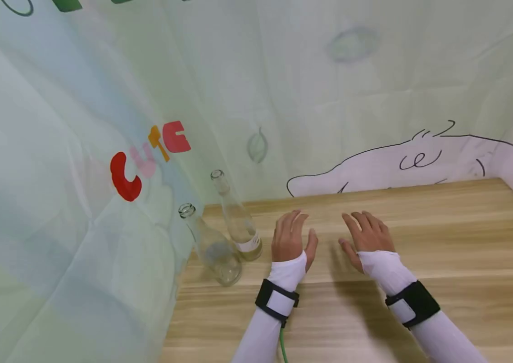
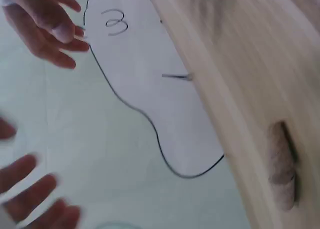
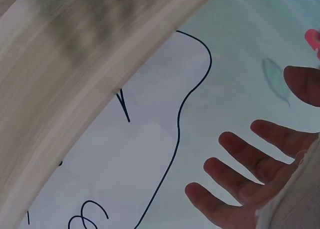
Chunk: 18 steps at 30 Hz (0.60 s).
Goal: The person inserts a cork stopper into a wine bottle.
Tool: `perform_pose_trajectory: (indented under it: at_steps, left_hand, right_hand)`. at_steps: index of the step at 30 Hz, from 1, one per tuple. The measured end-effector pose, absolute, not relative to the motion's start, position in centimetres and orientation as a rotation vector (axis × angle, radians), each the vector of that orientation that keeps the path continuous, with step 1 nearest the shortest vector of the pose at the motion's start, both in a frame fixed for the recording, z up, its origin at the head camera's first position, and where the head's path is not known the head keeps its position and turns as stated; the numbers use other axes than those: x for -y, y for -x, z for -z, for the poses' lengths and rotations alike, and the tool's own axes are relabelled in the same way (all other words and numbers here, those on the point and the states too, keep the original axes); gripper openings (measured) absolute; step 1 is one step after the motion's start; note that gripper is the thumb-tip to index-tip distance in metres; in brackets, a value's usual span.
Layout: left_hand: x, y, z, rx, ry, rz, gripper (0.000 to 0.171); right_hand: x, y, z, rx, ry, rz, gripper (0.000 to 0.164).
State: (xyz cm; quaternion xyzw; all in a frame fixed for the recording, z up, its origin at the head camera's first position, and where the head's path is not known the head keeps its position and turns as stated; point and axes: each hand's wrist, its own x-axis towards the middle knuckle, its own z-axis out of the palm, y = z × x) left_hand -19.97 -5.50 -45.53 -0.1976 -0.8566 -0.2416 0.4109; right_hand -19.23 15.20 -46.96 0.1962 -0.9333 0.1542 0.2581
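In the head view my left hand [image 1: 289, 241] is held over the wooden table, fingers loosely bent and holding nothing. Just left of it stand two clear glass bottles with open mouths: a taller one [image 1: 238, 219] with a pale label low down, and a nearer one [image 1: 215, 249]. My right hand [image 1: 372, 236] hovers to the right, fingers spread and slightly bent, its shadow falling on the table. A brown, cork-like cylinder [image 2: 282, 169] lies on the tabletop in the left wrist view; the head view does not show it.
The wooden table [image 1: 465, 252] extends to the right and towards me. A pale printed curtain [image 1: 374, 101] hangs along its back and left edges, close behind the bottles. A green cable [image 1: 283, 345] trails from the left wrist strap [image 1: 277, 302].
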Motion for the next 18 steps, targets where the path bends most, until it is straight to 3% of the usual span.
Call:
perform_pose_trajectory:
  at_steps: [3, 12, 18]
  left_hand:
    - [6.7, 20.9, 44.3, 1.818, 0.386, 0.749, 0.032]
    - [10.0, 22.5, 43.4, 1.656, 0.121, 0.903, 0.074]
    - [11.3, 23.6, 43.8, 1.750, -0.052, 1.019, 0.086]
  right_hand:
    - [-15.1, 19.4, 46.9, 2.513, -0.541, -0.474, 0.055]
    - [-14.2, 19.2, 47.2, 2.631, -0.571, -0.483, 0.042]
    - [-13.8, 19.1, 47.4, 2.646, -0.572, -0.484, 0.041]
